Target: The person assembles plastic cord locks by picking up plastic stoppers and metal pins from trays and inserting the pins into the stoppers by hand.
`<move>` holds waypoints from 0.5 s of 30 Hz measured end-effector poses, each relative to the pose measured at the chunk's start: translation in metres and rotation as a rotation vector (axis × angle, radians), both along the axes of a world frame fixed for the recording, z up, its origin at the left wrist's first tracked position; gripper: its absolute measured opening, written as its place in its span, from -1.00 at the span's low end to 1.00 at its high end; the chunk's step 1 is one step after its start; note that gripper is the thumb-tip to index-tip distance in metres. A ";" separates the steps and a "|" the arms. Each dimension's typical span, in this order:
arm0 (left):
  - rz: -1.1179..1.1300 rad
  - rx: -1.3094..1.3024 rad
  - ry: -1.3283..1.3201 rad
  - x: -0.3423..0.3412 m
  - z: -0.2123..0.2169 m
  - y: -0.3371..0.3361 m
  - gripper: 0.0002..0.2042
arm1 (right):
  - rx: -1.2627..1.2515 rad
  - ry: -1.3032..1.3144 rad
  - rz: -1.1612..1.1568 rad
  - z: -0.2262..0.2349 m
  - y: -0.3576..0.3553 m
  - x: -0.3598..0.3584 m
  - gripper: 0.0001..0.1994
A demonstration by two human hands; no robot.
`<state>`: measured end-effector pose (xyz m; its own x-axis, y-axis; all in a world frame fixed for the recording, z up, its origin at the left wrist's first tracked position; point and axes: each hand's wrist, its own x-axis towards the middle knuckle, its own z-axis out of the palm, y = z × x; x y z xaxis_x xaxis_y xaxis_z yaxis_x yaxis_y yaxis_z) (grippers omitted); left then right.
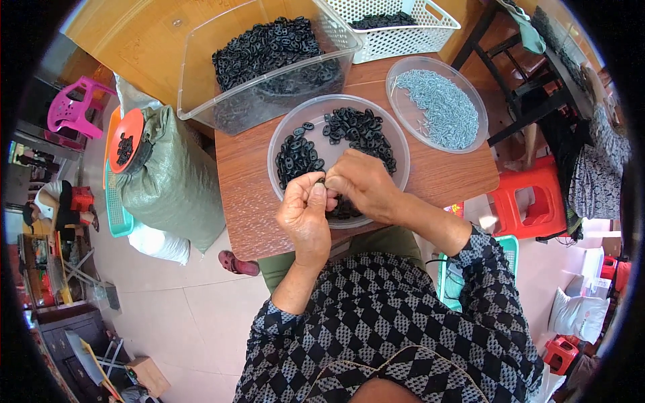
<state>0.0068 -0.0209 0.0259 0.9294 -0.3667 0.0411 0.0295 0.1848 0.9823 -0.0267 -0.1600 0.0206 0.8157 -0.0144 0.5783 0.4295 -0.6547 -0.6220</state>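
Above the near part of a round clear tray (274,138), my two hands meet fingertip to fingertip. My left hand (306,209) is closed, pinching a small dark part (321,181) between thumb and fingers. Against that part, the fingers of my right hand (366,185) are pressed together; whatever they hold is hidden. Loose black oval pieces with two holes (300,156) lie in the tray in heaps, partly covered by my hands. To the right, a second round tray (398,115) holds many small silvery screw-like pieces (447,111).
The trays stand on a brown wooden table (245,195). Behind them are a large clear bin (195,87) of black pieces and a white perforated basket (403,43). A stuffed sack (178,181) stands left, red stools (531,205) right. Another person (57,205) sits far left.
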 end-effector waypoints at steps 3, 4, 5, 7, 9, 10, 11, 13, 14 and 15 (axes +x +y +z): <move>-0.004 -0.010 0.013 -0.001 0.004 -0.003 -0.83 | 0.239 0.131 0.012 0.004 -0.004 -0.004 -0.88; -0.003 -0.009 0.013 -0.001 0.004 -0.003 -0.83 | 0.330 0.196 -0.037 0.008 -0.004 -0.008 -0.88; -0.005 0.002 0.008 -0.001 0.003 -0.002 -0.82 | 0.421 0.261 -0.087 0.011 -0.004 -0.009 -0.88; -0.013 0.017 0.004 -0.001 0.001 -0.001 -0.81 | 0.471 0.294 -0.088 0.013 -0.003 -0.010 -0.90; -0.022 0.053 -0.026 -0.001 0.000 -0.001 -0.81 | 0.518 0.326 -0.089 0.012 -0.004 -0.011 -0.92; -0.024 0.052 -0.025 -0.001 0.000 -0.001 -0.81 | 0.492 0.333 -0.072 0.010 -0.004 -0.011 -0.91; -0.026 0.048 -0.034 -0.002 0.000 -0.002 -0.81 | 0.466 0.340 -0.055 0.009 -0.005 -0.012 -0.91; -0.024 0.048 -0.045 -0.003 0.000 -0.002 -0.81 | 0.426 0.311 -0.055 0.008 -0.006 -0.011 -0.92; -0.014 0.058 -0.049 -0.004 0.001 -0.003 -0.82 | 0.385 0.281 -0.057 0.008 -0.006 -0.011 -0.93; -0.006 0.068 -0.052 -0.004 0.001 -0.003 -0.82 | 0.386 0.282 -0.057 0.008 -0.005 -0.010 -0.93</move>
